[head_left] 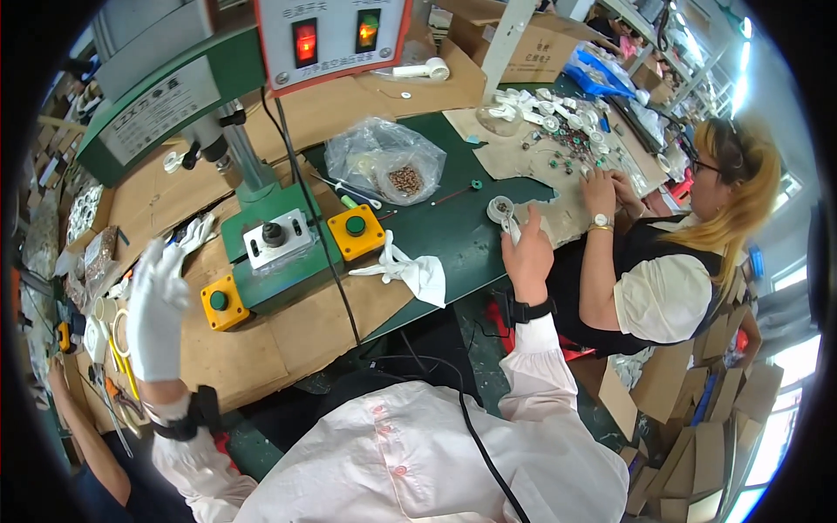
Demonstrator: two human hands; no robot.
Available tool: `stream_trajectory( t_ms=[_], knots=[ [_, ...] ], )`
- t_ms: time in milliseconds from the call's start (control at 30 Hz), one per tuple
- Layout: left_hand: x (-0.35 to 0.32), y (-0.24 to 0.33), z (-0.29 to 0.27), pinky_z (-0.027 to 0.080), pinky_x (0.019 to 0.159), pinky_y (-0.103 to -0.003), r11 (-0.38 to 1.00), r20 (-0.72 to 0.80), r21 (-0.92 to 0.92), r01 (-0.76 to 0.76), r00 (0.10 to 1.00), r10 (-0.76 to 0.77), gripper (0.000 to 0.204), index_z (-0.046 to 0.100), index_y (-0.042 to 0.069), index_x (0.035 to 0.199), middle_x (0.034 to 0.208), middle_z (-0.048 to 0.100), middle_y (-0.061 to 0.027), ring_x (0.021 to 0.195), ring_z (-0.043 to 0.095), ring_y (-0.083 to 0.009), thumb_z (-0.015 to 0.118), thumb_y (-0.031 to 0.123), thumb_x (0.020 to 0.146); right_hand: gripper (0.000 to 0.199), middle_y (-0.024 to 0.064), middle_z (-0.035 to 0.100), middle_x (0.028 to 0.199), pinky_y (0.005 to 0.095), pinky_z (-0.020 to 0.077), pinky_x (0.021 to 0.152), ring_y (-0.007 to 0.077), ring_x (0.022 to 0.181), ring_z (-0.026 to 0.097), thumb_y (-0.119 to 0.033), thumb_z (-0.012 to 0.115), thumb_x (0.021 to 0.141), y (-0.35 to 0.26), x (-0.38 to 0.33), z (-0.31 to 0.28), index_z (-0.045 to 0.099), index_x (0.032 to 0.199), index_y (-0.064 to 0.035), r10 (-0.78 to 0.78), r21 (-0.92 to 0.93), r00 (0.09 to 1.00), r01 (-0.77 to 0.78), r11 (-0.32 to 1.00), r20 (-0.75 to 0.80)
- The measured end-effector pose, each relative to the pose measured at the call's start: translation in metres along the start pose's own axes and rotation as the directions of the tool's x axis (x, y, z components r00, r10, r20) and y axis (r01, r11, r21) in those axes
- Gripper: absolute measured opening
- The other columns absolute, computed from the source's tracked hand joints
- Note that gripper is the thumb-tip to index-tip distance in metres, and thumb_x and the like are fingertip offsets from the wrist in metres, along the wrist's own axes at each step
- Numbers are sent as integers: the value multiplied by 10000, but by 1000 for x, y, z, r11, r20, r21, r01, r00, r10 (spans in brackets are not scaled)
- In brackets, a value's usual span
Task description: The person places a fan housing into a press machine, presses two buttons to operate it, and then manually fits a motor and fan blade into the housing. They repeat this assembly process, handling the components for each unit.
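Observation:
My right hand (528,257), bare, holds a small white plastic part with a round head and short handle (500,209) over the green tabletop's right side. Its index finger points forward along the part. My left hand (157,318), in a white glove, is raised left of the press, fingers up and apart; motion blurs it and nothing shows in it. Between my hands stands a green bench press with a metal fixture (277,240) on its base. A limp white glove (410,270) lies on the table nearer my right hand.
Yellow boxes with green buttons (355,227) (219,301) flank the press. Behind lies a clear bag (388,161) with small copper-coloured pieces. At right, a co-worker's hands (606,192) are at a pile of white parts (549,122). Tools (122,392) lie at left; a black cable (305,192) hangs across.

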State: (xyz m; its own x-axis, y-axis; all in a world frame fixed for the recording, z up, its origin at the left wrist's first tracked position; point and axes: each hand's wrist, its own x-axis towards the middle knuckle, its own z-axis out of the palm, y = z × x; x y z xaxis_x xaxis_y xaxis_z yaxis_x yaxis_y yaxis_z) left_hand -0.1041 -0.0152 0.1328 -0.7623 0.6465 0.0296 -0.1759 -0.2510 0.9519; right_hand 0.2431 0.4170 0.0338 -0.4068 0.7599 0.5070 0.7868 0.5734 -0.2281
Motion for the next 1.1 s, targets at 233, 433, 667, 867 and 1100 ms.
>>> stream_trajectory(
  t_ms=[233,433,667,867,1100],
  knots=[
    [-65,-56,155,482,923,-397,940,247,-280,195,961,-125,553,349,22,1458,1362,537,-157,1105,583,-273,459,355,1030,681,107,688,913,382,522,728,286,803,662,-119,751,777,-109,-36,-80,435,1374,-26,-234,511,972,192,838,17],
    [-50,-123,193,394,1057,-444,686,234,-709,162,972,12,493,432,67,1401,1440,469,-140,1276,477,-305,371,414,1055,662,124,681,977,402,491,751,321,859,636,-134,765,747,-184,-69,-93,486,1339,-30,-479,719,877,363,593,-48],
    [-55,-108,173,430,1054,-438,529,281,-812,246,959,-15,489,450,62,1375,1350,535,-123,1224,535,-275,368,423,1054,546,101,663,1005,373,482,764,287,895,624,-87,790,717,-203,-73,-99,590,1222,-25,-642,751,763,465,468,-72],
    [-62,-114,161,537,918,-387,665,243,-693,280,958,-150,540,440,97,1401,1219,587,-69,1063,625,-228,400,486,1029,286,66,641,920,341,459,743,253,839,599,-59,769,747,-205,-23,-89,712,1027,-72,-740,764,636,583,276,-217],
    [-65,-112,162,537,927,-408,697,249,-665,267,960,-129,494,443,114,1401,1215,587,-54,1027,633,-208,424,445,1035,205,24,598,819,332,436,708,210,772,564,-93,777,747,-219,-2,-91,756,949,-119,-867,765,448,630,132,-219]
  ],
)
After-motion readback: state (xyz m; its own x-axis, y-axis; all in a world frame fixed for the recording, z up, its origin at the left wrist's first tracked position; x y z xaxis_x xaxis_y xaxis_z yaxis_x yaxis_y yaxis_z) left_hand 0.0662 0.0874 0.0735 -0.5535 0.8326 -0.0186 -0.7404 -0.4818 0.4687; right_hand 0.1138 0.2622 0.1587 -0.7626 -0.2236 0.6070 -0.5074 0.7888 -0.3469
